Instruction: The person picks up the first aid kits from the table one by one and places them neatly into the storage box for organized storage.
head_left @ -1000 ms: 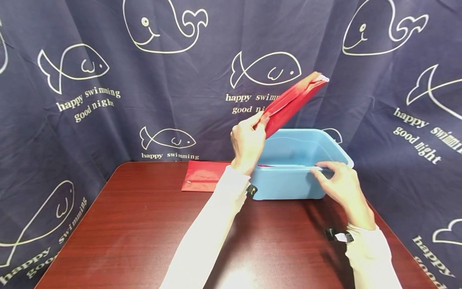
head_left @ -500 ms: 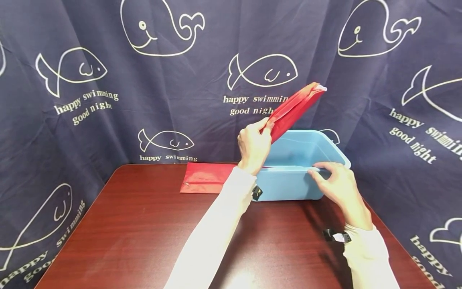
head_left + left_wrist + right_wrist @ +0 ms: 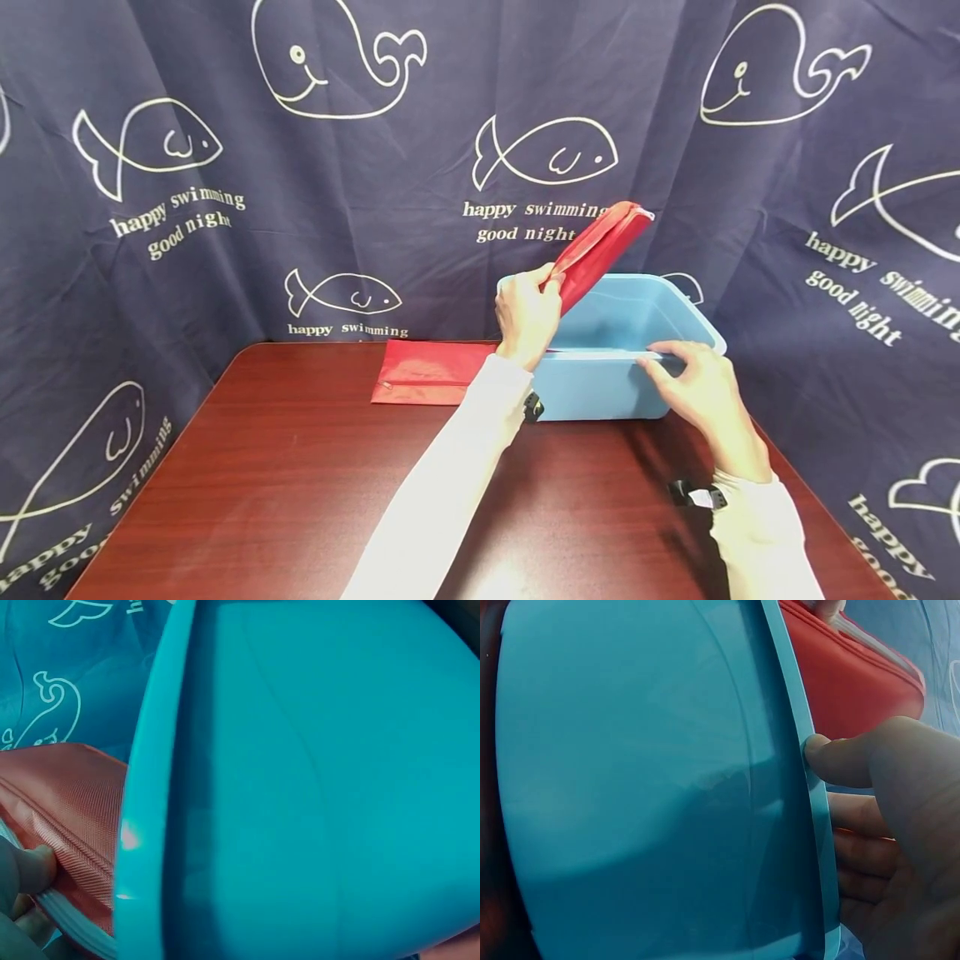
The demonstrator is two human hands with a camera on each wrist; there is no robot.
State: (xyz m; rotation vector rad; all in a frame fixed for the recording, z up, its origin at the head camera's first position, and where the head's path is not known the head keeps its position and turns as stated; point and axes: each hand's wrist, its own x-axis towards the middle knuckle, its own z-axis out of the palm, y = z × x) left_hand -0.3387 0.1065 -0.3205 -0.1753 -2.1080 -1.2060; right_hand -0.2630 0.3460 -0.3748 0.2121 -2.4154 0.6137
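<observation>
Curtain (image 3: 423,167) behind, table (image 3: 285,475) below: left hand (image 3: 528,314) pinches 1 tilted red pouch (image 3: 600,257) above the blue bin (image 3: 600,389); right hand (image 3: 696,382) pinches its rim (image 3: 592,355). That slanted pouch might snag the rim, tipping the bin.

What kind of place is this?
Likely a makeshift indoor workspace: a navy fish-print curtain hangs behind and beside a reddish-brown table, which bears a light-blue bin.

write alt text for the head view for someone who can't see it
A person's left hand holds a red pouch above a blue bin; the right hand grips the bin's near rim. Another, flat pouch, also red, lies on the brown table.
</observation>
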